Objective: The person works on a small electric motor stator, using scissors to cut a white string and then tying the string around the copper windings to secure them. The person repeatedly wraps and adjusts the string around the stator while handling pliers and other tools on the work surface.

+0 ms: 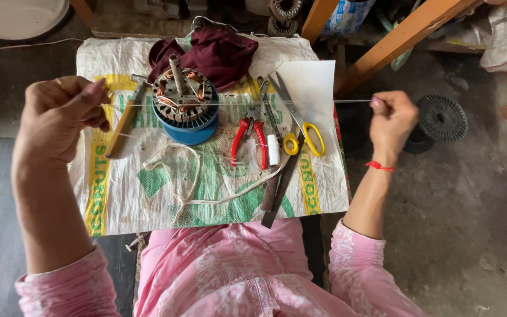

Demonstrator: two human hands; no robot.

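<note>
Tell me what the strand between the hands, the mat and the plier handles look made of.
Strand: thin clear tubing or line, probably plastic; pale, see-through.
Mat: woven plastic sack, by its weave and print.
Plier handles: glossy red plastic or rubber sleeves.

The scene is viewed from one head-worn camera, aimed steeply down and close over a woven sack point(148, 199) on the floor point(453, 223).

Thin pale wire point(236, 103) stretched taut and level above motor stator point(183, 97), ends pinched in left hand point(60, 117) and right hand point(391, 120).
</note>
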